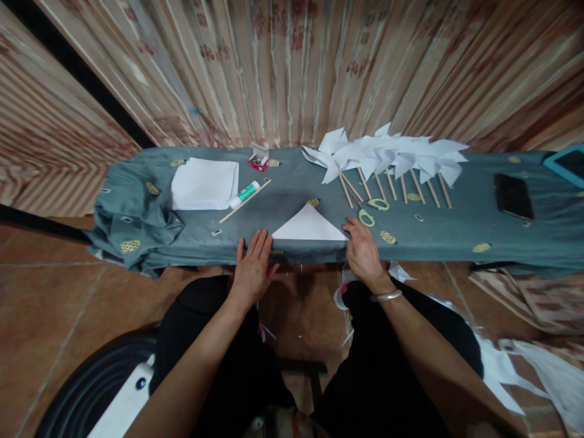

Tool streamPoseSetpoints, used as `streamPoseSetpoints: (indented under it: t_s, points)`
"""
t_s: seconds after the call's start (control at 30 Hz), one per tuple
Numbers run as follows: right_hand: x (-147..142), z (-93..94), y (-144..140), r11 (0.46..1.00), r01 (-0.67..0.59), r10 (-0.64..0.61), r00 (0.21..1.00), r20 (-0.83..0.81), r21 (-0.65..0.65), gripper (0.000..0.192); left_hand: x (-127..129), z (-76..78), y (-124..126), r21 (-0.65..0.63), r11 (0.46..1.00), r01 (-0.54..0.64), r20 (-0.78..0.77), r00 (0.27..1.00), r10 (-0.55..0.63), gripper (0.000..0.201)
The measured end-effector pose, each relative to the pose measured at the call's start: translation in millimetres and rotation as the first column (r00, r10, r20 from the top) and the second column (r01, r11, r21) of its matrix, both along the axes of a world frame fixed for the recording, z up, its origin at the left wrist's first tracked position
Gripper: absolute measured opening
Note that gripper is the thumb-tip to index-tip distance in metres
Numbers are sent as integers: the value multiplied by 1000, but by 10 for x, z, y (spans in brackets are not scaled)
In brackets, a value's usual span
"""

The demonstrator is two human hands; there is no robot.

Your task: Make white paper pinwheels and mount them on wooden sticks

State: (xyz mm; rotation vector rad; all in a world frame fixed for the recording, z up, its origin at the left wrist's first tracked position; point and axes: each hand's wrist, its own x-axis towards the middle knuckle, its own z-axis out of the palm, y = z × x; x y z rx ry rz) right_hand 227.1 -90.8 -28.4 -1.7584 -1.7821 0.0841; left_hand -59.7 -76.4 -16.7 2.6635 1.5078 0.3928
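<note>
A white paper folded into a triangle (309, 226) lies on the grey-green cloth of the low table (447, 234), at its near edge. My left hand (253, 266) rests flat with fingers together at the triangle's left corner. My right hand (362, 251) presses on its right corner; a metal bangle sits on that wrist. Neither hand holds anything.
A stack of white sheets (205, 183), a glue tube (244, 194), a wooden stick (245, 209) and a small red box (258, 159) lie left. Scissors (371, 210), a row of paper pinwheels (387, 157) and a phone (513, 196) lie right. Paper scraps litter the floor.
</note>
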Motion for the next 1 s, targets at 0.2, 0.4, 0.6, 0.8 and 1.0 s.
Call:
streamPoseSetpoints:
  t_s: [0.2, 0.4, 0.6, 0.8, 1.0]
  points:
    - [-39, 53, 109, 999, 9, -15, 986, -167, -35, 37, 9, -10, 5, 11, 1000, -14, 74, 997, 13, 54]
    - [-53, 33, 231, 998, -21, -5, 919, -394, -61, 21, 7, -23, 33, -78, 996, -34, 204, 978, 49, 54]
    - [-40, 164, 286, 999, -33, 5, 771, -637, -33, 16, 19, 17, 48, -246, 967, -62, 596, 778, 201, 62]
    - [-77, 350, 334, 987, -163, 97, 630, -770, -9, 15, 127, 293, 49, -583, 811, 52, 780, 315, 540, 72]
    - [-76, 556, 398, 960, -277, 190, 521, -832, 45, 12, 150, 548, 297, -726, 670, 156, 686, 231, 690, 67]
